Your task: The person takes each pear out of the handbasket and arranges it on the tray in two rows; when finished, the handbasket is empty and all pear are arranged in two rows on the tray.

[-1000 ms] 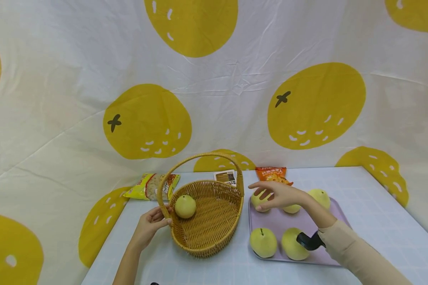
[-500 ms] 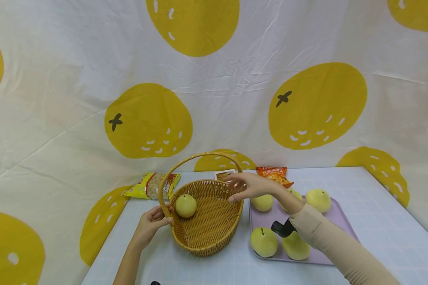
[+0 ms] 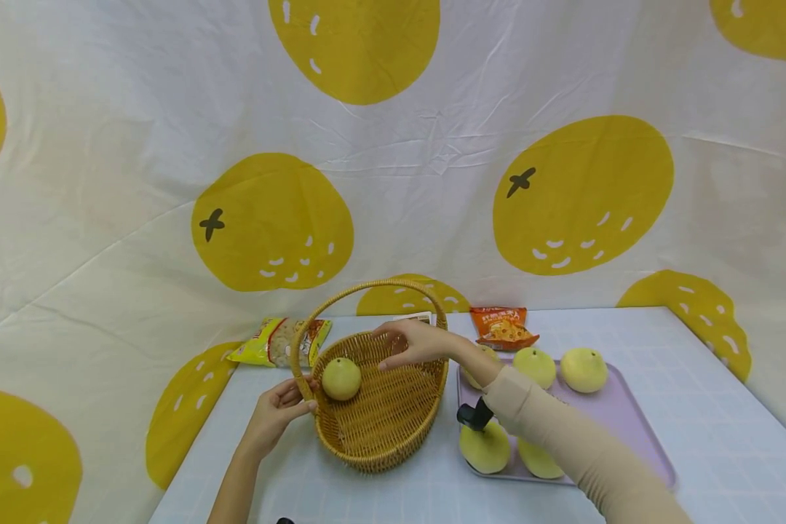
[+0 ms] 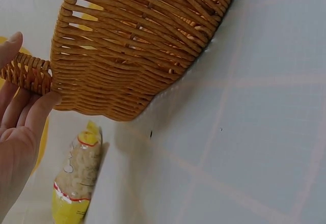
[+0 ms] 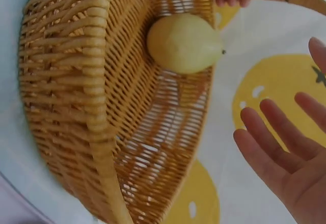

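Observation:
A wicker basket (image 3: 383,422) with a tall hoop handle (image 3: 367,286) stands on the table. One pale yellow-green pear (image 3: 341,379) lies inside at its left, and the right wrist view shows the stem on this pear (image 5: 184,43). My left hand (image 3: 271,422) grips the lower left end of the handle, thumb on one side and fingers on the other in the left wrist view. Over the basket's right half hovers my right hand (image 3: 419,342), its fingers spread and holding nothing, apart from the pear. To the right, a lilac tray (image 3: 618,415) bears several pears (image 3: 584,370), some partly behind the right arm.
A yellow snack bag (image 3: 278,342) lies behind the basket at the left. An orange snack bag (image 3: 501,327) rests beyond the tray. Behind the basket's right rim, a small card (image 3: 422,317) is mostly covered by my right hand. A fruit-print cloth (image 3: 432,182) hangs at the back.
My right hand has moved left from above the tray to over the basket, with nothing in it. The left hand keeps its grip and the basket stays in place.

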The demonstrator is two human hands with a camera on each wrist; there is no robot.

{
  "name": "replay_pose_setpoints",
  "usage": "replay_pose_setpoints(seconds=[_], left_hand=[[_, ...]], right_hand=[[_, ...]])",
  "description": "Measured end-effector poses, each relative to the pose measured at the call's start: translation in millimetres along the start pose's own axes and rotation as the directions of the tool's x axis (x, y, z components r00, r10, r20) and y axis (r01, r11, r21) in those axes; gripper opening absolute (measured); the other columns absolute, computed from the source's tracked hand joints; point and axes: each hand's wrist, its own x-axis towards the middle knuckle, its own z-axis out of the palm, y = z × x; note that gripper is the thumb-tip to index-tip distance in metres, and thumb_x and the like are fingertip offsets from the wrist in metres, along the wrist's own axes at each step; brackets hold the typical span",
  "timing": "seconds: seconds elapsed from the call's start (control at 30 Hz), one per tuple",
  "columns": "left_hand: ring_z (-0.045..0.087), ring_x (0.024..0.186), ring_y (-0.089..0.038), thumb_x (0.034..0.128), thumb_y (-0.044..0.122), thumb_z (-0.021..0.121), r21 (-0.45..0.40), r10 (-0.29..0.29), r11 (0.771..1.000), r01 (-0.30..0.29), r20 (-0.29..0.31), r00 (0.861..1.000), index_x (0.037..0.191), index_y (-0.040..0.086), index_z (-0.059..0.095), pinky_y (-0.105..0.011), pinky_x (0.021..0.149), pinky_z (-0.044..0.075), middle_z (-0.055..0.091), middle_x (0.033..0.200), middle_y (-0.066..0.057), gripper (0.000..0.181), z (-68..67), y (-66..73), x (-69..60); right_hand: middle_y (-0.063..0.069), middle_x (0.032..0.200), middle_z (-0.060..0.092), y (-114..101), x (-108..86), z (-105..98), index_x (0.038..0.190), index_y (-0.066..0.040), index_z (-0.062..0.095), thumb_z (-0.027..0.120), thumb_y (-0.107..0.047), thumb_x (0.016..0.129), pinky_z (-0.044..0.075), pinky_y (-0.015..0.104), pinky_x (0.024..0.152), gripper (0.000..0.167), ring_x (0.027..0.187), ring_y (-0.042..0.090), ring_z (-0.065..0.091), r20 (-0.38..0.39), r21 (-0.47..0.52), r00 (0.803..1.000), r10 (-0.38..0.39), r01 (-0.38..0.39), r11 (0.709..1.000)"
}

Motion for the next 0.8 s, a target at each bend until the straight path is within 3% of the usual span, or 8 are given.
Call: replay_pose_setpoints(seconds=[0.3, 0.57, 0.8], left_hand=[[0.056, 0.117, -0.022, 0.0825, 0.000, 0.069, 0.002, -0.037, 0.999, 0.037, -0.016, 0.999, 0.136, -0.007, 0.043, -0.027, 0.088, 0.051, 0.050, 0.132, -0.027, 0.059, 0.7, -0.7, 0.1], [0.055, 0.119, -0.024, 0.0824, -0.001, 0.068, 0.006, -0.037, 0.999, 0.037, -0.026, 0.999, 0.135, -0.008, 0.042, -0.027, 0.089, 0.050, 0.049, 0.133, -0.028, 0.060, 1.2, -1.1, 0.4], [0.056, 0.117, -0.021, 0.0824, 0.000, 0.069, 0.021, -0.048, 0.999, 0.049, -0.050, 0.998, 0.135, -0.007, 0.044, -0.026, 0.089, 0.051, 0.051, 0.132, -0.025, 0.058, 1.2, -1.0, 0.8]], right_hand=[[0.023, 0.125, 0.056, 3, 22.1, 19, 0.136, -0.003, 0.046, 0.067, -0.025, 0.088, 0.051, 0.031, 0.086, 0.057, 0.109, 0.036, 0.058, -0.004, 0.019, 1.000, 0.021, -0.021, 1.000], [0.021, 0.128, 0.055, 7, 43.5, 35, 0.137, -0.006, 0.046, 0.068, -0.025, 0.087, 0.051, 0.030, 0.083, 0.058, 0.109, 0.034, 0.058, -0.016, 0.051, 0.998, 0.058, -0.057, 0.997], [0.019, 0.136, 0.049, 6, 61.5, 50, 0.138, -0.003, 0.044, 0.070, -0.028, 0.086, 0.046, 0.038, 0.095, 0.064, 0.123, 0.034, 0.048, -0.006, -0.008, 0.998, 0.066, -0.066, 0.998]])
